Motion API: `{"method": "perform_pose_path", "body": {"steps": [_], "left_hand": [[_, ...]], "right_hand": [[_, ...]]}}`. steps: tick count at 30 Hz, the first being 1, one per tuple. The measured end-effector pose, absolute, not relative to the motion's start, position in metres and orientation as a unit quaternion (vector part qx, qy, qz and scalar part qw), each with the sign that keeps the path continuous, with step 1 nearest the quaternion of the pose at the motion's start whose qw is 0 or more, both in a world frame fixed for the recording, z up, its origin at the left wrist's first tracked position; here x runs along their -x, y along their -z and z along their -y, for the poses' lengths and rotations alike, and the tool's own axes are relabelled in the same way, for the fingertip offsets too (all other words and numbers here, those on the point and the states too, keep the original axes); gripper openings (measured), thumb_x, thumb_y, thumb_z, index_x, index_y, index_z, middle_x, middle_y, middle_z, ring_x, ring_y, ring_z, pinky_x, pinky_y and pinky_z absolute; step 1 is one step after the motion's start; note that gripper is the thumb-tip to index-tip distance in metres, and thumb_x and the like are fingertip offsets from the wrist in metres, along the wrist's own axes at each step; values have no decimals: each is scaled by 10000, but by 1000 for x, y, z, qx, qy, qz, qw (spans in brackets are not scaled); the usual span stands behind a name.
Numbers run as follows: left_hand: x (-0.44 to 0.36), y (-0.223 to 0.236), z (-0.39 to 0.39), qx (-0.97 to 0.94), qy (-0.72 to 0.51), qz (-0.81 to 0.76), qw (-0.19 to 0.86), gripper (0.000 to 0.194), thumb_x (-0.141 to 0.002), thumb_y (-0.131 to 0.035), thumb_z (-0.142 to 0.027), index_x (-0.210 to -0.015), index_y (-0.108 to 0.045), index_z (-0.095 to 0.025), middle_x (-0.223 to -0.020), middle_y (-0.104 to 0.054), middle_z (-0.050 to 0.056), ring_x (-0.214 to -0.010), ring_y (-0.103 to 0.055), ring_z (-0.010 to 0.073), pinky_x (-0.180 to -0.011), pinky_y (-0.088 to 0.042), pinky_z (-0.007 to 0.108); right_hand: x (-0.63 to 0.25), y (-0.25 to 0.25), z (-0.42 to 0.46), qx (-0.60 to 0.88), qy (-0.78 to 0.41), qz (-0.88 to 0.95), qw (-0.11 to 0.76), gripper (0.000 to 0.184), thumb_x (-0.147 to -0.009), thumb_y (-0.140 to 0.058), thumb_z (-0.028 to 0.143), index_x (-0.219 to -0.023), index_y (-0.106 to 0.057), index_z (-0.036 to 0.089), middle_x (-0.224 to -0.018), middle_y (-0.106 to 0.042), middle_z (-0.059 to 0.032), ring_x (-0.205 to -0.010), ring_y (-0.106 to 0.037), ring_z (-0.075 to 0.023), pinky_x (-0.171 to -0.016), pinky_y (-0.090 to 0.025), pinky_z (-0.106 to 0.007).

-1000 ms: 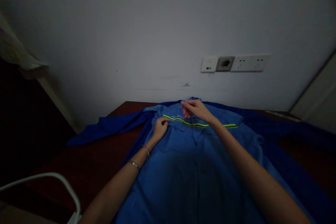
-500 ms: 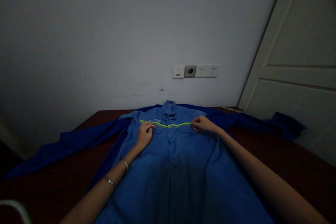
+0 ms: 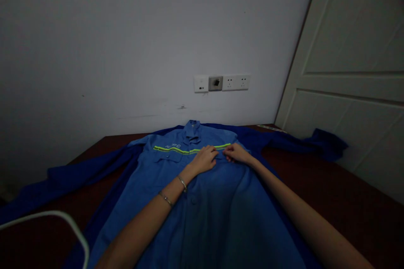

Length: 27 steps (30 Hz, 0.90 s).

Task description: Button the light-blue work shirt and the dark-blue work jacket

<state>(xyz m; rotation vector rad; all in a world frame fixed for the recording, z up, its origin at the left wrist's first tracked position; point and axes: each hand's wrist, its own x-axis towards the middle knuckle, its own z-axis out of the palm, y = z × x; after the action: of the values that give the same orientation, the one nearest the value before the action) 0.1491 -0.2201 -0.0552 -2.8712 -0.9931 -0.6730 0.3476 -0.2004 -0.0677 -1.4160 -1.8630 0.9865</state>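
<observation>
A light blue work jacket lies front side up, its collar toward the wall. A yellow-green stripe crosses the chest, with white lettering above the left part. My left hand is over the chest, just right of the button placket, its fingers loosely bent and a little apart near the right pocket flap. Close beside it, my right hand has thumb and fingers pinched at the outer end of that flap, on the jacket cloth. The fingertips are small and dim. Two bracelets circle my left wrist and forearm.
Darker blue sleeves stretch out to both sides over the dark red-brown table. A white cable curves at the lower left. Wall sockets sit behind the collar, and a pale panelled door stands at the right.
My left hand has moved right, from the left chest pocket across the placket to beside my right hand. My right hand stays by the right pocket. The view has turned slightly right.
</observation>
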Motion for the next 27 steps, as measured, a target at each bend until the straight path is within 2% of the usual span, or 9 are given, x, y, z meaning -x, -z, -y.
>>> {"method": "perform_pose_path", "body": {"steps": [5, 9, 14, 18, 22, 27], "left_hand": [[-156, 70, 199, 901, 240, 360, -34, 224, -753, -457, -148, -868, -650, -146, -856, -613, 78, -858, -517, 190, -797, -382, 294], [-158, 70, 183, 851, 293, 409, -151, 223, -737, -460, -191, -754, -672, -125, -709, -632, 35, -679, -527, 147, -667, -390, 244], [-160, 71, 167, 775, 335, 457, -281, 242, -712, -470, -250, -668, -654, -99, -577, -572, -17, -564, -470, 107, -526, -332, 200], [-160, 77, 158, 754, 352, 466, -300, 226, -694, -478, -250, -599, -622, -104, -522, -513, -36, -522, -428, 91, -508, -300, 201], [-160, 80, 156, 746, 366, 455, -320, 230, -698, -481, -261, -569, -601, -113, -514, -493, -39, -526, -423, 90, -519, -306, 201], [-160, 79, 159, 744, 379, 444, -324, 223, -703, -479, -245, -563, -598, -118, -526, -506, -35, -556, -442, 95, -535, -320, 200]], "right_hand": [[-347, 57, 206, 517, -398, 690, 313, 135, -733, -538, 263, -715, -572, 133, -532, -579, 19, -425, -537, -70, -365, -393, -138], [-340, 49, 212, 487, -352, 733, 319, 156, -721, -553, 261, -803, -601, 138, -542, -590, 23, -434, -534, -68, -404, -391, -142], [-333, 47, 217, 476, -266, 800, 249, 113, -694, -540, 204, -741, -627, 149, -551, -594, 21, -491, -535, -86, -474, -377, -165], [-329, 51, 218, 523, -168, 810, 207, 124, -699, -564, 236, -763, -643, 165, -658, -624, -7, -588, -550, -106, -523, -360, -185], [-323, 56, 221, 552, -98, 807, 187, 210, -756, -541, 307, -907, -634, 194, -806, -636, -36, -746, -578, -153, -613, -383, -219], [-317, 56, 227, 547, -50, 821, 159, 229, -811, -486, 316, -957, -623, 206, -999, -575, -68, -882, -559, -176, -707, -395, -240]]}}
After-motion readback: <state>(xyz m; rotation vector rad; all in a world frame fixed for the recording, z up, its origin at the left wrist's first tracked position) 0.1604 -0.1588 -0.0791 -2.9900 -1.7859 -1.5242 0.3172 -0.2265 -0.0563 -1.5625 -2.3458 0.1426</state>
